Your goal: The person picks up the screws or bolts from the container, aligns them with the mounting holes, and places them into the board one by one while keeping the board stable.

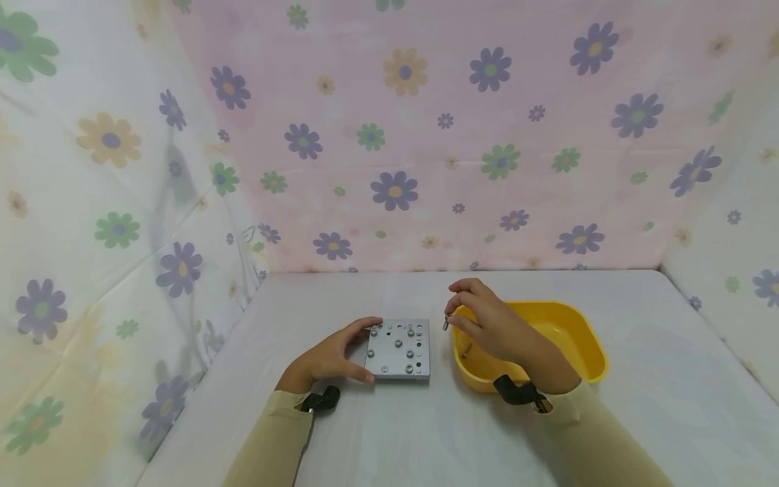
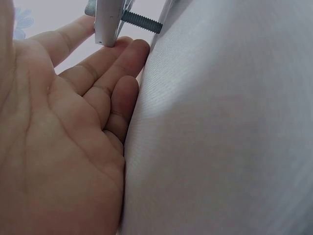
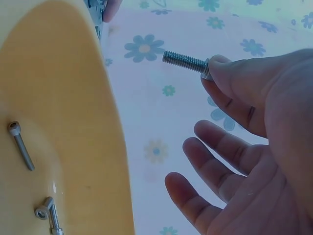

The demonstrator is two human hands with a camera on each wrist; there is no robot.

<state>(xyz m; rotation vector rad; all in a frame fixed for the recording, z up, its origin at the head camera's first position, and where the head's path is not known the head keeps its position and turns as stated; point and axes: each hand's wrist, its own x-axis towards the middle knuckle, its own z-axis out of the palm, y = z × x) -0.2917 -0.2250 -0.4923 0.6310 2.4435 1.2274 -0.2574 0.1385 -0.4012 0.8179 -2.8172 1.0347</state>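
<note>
Fingers (image 3: 230, 105) partly hide one bolt head (image 3: 206, 75); the right wrist view crops the yellow tray (image 3: 88, 98).

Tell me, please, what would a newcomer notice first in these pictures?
Probably the bright yellow tray, right on the white table, with loose bolts inside. Next, the bolt-studded metal plate to its left, held by the left hand, and the single bolt pinched by the right hand near the tray. Flowered cloth fills the background.

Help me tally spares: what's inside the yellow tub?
Loose bolts lie inside the tub. In the head view, the right hand covers part of it; what's beneath can't be seen there.
</note>
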